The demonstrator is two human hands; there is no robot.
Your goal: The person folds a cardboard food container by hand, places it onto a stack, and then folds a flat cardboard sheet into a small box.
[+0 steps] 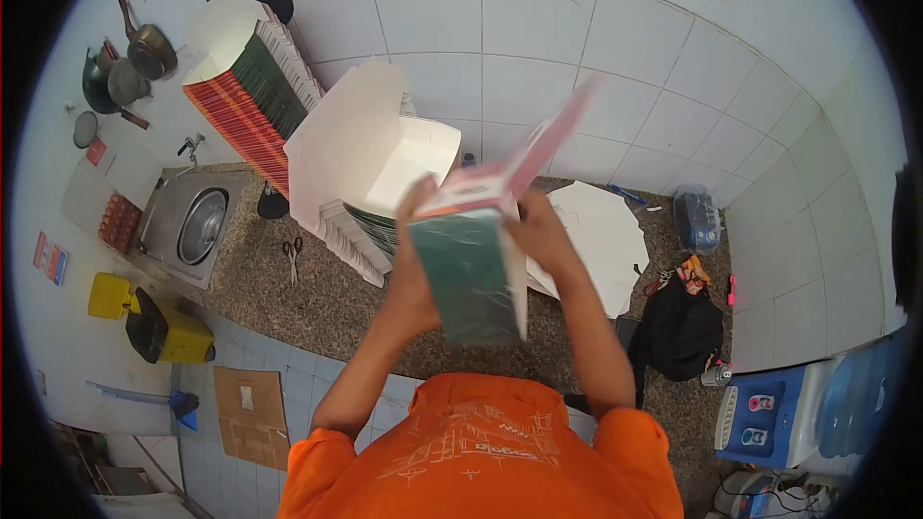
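Gripping a green-and-red paperboard carton (471, 274) with left hand (411, 274) and right hand (543, 231), both closed on its upper sides, above the speckled counter (317, 303). Likely light, thin, easily creased; best held by the edges near the folds.

A single head-worn camera is looking forward and steeply down through a fisheye lens, with a dark round border ringing the frame. It is hovering close above the carton (471, 279), which the left hand (409, 288) and right hand (543, 235) are gripping. Nearer than the carton, the orange shirt (481, 452) is filling the bottom edge. Beyond the carton, the counter (317, 308) and tiled wall (538, 48) are curving away.
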